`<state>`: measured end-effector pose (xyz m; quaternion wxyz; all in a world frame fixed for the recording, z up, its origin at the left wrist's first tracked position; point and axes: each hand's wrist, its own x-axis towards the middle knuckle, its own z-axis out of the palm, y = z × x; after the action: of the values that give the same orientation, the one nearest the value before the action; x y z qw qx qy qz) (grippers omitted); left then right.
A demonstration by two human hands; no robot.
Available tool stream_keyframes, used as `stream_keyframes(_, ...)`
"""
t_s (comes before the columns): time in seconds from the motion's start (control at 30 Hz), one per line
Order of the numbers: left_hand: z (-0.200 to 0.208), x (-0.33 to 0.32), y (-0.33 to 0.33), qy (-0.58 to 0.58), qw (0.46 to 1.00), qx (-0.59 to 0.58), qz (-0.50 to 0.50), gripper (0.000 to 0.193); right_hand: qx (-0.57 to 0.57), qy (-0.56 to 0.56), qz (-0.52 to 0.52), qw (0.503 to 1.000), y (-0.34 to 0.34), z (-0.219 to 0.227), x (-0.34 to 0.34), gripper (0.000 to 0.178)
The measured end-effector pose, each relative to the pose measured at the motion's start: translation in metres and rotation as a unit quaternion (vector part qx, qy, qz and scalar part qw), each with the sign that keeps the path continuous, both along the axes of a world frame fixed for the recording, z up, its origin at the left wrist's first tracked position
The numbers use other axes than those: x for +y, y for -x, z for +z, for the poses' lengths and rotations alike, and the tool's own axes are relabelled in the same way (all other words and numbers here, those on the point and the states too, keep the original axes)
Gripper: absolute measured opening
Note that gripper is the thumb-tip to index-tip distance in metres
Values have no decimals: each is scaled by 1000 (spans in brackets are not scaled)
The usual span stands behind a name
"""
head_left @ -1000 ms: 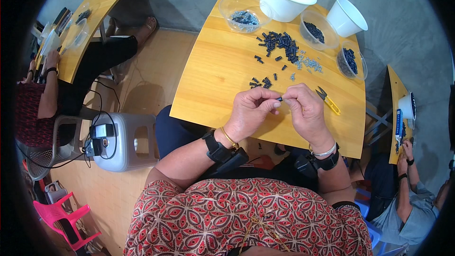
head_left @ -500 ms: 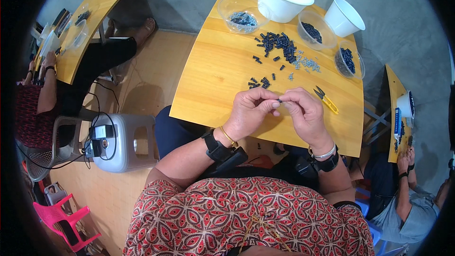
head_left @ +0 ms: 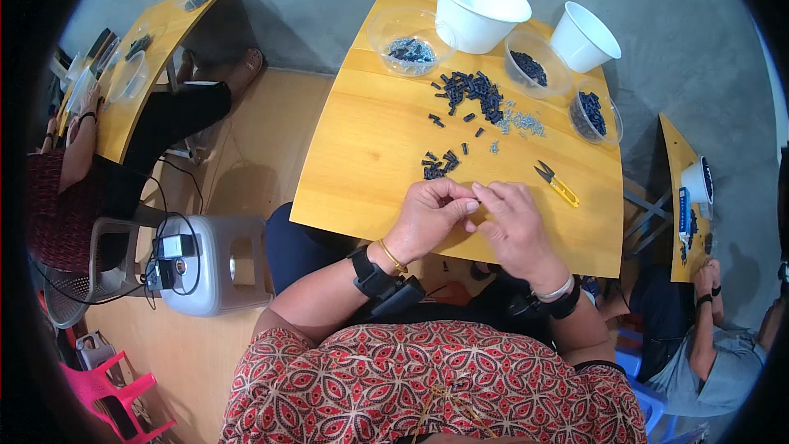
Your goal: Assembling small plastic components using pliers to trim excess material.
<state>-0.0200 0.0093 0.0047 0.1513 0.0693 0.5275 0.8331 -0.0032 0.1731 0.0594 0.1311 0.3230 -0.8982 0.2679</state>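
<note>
Standing near a grey wall (head_left: 337,0), the wooden table (head_left: 353,144) bears black pieces (head_left: 474,89).

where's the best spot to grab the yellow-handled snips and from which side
Probably the yellow handle, approached by the right hand from the near right side: the snips lie on the table with the handle toward the person, while their dark blades point away and leftward.

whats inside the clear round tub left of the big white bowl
The clear round tub holds a heap of small silvery and dark pieces. Only the top layer shows; whatever lies beneath it is covered.
</note>
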Motion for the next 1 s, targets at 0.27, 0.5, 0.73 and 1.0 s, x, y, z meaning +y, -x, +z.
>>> stream_keyframes(0.27,1,-2,1,-20,995,-11,-96,9,-27,47,-56,997,71,-8,3,7)
stream_keyframes(0.5,6,-10,6,-1,997,-21,-70,9,-71,-49,-68,994,94,-23,-15,8)
stream_keyframes(0.73,1,-10,4,-7,998,-14,-60,9,-62,-100,-80,990,88,-22,-19,6)
stream_keyframes(1.0,-6,-7,9,-94,992,-78,-31,11,-224,224,-97,944,59,-21,10,8)
